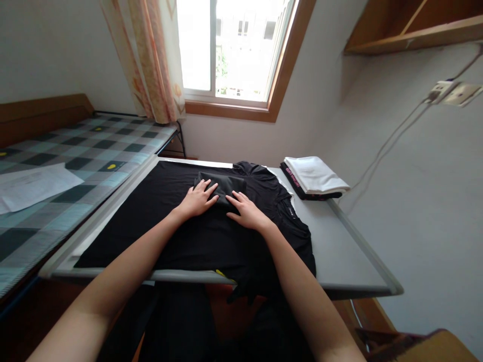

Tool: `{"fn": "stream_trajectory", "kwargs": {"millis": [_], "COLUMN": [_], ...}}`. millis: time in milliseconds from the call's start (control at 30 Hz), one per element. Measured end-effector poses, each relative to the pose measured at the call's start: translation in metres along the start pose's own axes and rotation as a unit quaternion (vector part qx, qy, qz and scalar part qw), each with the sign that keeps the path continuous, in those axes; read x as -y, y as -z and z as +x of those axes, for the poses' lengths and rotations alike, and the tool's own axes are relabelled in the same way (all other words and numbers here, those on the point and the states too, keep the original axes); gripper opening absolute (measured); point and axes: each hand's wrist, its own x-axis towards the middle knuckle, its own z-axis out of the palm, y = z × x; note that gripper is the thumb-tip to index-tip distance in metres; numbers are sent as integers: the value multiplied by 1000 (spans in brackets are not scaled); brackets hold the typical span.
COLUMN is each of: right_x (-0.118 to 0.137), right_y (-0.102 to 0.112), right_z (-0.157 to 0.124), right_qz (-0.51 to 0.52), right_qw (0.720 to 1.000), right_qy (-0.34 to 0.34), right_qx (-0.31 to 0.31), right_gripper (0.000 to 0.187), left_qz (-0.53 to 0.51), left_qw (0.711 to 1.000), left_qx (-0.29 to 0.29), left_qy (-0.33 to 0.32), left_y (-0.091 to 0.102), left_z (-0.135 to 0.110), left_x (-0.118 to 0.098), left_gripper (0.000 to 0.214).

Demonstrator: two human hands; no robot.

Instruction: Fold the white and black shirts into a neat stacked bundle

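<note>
A black T-shirt (181, 231) lies spread over the table, its neckline with a small label at the right. One sleeve hangs past the near edge. On the middle of the shirt is a dark, smooth rectangular patch (222, 182); whether it is a print or a separate piece I cannot tell. My left hand (198, 199) rests on the patch's left part, fingers spread. Over its right part lies my right hand (247, 210), flat with fingers apart. Neither hand grips anything.
Folded clothes, white over black (317, 176), sit at the table's (347, 241) far right corner. Left of it stands a bed with a checked cover (86, 151) and a paper sheet (33, 186). A cable (385, 146) runs from a wall socket behind the table's right side.
</note>
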Motion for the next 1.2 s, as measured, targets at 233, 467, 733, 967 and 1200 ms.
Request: {"fn": "stream_trajectory", "kwargs": {"millis": [233,467,733,967,1200], "right_x": [-1,0,-2,-3,1], "right_y": [-1,0,-1,-2,1], "right_z": [0,0,0,0,0], "right_qz": [-6,-7,10,11,-3], "right_qw": [1000,1000,1000,1000,1000], "right_qy": [4,0,-3,2,-2], "right_qx": [-2,1,1,-1,8], "right_gripper": [65,65,65,64,66], "left_qz": [0,-3,-4,-10,-7], "left_qw": [1000,1000,1000,1000,1000], "left_qx": [-8,-7,-7,-5,-3], "left_qy": [-6,-3,-4,0,-1], "left_y": [-1,0,0,1,1], "left_z": [0,0,-1,-1,0], "left_x": [0,0,-1,-1,-1], "left_gripper": [59,59,59,59,59]}}
